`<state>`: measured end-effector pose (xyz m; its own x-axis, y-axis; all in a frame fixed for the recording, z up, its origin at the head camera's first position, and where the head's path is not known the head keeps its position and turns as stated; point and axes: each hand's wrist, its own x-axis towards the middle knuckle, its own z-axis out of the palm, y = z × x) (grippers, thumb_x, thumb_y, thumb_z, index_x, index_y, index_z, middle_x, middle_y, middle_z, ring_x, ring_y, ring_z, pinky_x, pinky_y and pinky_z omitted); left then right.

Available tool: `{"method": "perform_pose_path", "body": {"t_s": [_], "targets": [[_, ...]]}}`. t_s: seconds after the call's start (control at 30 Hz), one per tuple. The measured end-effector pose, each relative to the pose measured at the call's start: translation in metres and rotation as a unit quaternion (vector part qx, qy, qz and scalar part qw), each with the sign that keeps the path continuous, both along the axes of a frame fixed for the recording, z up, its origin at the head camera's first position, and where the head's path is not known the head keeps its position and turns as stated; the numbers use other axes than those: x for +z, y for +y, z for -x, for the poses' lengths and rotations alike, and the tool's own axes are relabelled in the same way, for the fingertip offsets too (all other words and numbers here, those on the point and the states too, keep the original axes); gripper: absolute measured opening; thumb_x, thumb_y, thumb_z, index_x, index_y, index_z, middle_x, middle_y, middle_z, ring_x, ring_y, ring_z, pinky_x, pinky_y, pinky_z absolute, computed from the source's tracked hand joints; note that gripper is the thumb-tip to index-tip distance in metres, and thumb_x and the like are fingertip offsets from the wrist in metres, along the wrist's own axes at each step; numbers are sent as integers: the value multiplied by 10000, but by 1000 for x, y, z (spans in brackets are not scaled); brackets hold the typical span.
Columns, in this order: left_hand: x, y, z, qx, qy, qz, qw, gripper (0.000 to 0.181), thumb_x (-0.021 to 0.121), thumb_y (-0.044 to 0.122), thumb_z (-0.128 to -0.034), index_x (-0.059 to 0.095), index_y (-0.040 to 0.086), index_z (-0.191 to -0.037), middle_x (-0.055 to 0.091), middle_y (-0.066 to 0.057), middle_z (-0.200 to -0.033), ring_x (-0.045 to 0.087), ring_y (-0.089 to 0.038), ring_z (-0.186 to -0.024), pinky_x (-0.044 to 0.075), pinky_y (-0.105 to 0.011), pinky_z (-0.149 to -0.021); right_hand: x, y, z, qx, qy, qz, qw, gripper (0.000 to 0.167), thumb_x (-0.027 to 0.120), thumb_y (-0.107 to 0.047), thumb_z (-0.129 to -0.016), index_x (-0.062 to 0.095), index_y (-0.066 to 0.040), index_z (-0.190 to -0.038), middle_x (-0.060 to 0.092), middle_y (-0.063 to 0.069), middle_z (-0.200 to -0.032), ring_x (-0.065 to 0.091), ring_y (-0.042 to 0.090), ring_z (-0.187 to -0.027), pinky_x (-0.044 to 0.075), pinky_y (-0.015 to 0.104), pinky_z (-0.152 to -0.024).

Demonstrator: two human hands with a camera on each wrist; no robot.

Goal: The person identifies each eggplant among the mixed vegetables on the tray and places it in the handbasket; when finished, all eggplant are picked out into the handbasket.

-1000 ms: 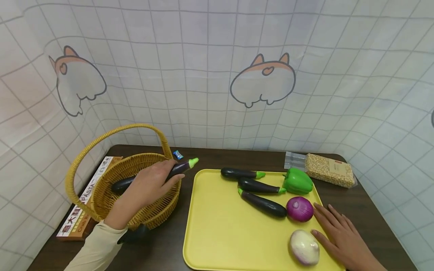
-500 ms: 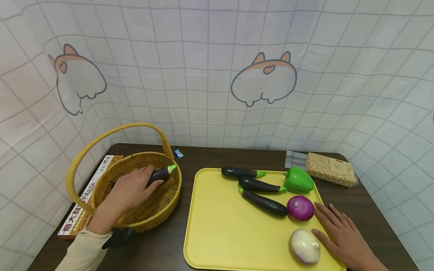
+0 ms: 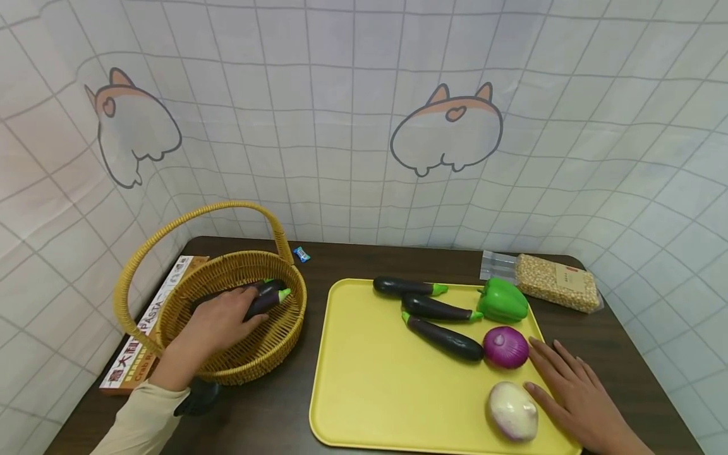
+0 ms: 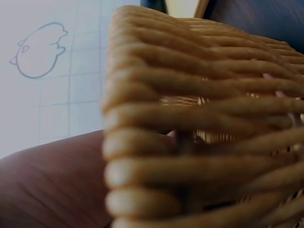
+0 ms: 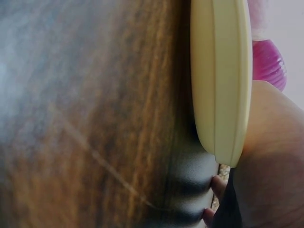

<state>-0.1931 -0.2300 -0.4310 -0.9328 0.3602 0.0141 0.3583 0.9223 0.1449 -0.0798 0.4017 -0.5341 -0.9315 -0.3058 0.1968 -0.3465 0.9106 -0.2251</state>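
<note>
Head view shows the left hand point(image 3: 218, 319) reaching down into a woven basket point(image 3: 227, 273), its grip narrow around an eggplant point(image 3: 263, 306). The fingers lie over the eggplant's far side and the thumb along its near side. The green cap end sticks out to the right of the grip, pointing toward the basket's right wall, while the opposite end is hidden beneath the hand. A second eggplant point(image 3: 276, 285) lies in the basket just behind the held one; whether the two touch cannot be told. In the left wrist view the weave covers most of the grip.

The right hand point(image 3: 574, 398) rests across the right rim of a yellow tray point(image 3: 370, 392), fingers extended, its grip wide and holding nothing. Its nearest fingertip is just beside a red onion point(image 3: 506, 347), and its thumb is near a white-and-purple turnip-like vegetable point(image 3: 514, 412). Farther back on the tray lie a green bell pepper point(image 3: 503, 300) and three eggplants point(image 3: 446, 339), well apart from the left grip.

On the dark surface point(image 3: 284, 417), a pasta box point(image 3: 133, 360) lies left of the basket, a blue-wrapped candy point(image 3: 302, 254) behind its right side, and a packet of pale kernels point(image 3: 552, 282) behind the pepper.
</note>
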Motion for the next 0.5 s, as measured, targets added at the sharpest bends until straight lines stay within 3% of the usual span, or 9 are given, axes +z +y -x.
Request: {"method": "perform_pose_path", "body": {"t_s": [0.23,0.5], "targets": [[-3,4,-2,-228,127,144,9996,500,852,325,-922,655,3,-1250,642,-127,-990,599,-245,-779,485,-444,-605,1,-1,0,2,46,-27,10000,703,625,-394,-1074,319,-223,-1683,326,73,-1689,157,376,-1579,-50,585,-1232],[-8,3,-3,-338,382,216,9985,585,921,334,-845,664,9,-1259,635,-134,-996,644,-286,-818,534,-494,-636,4,-2,-1,0,95,-5,10000,699,651,-382,-1060,356,-211,-1670,347,83,-1676,169,376,-1577,-3,625,-1226]]}}
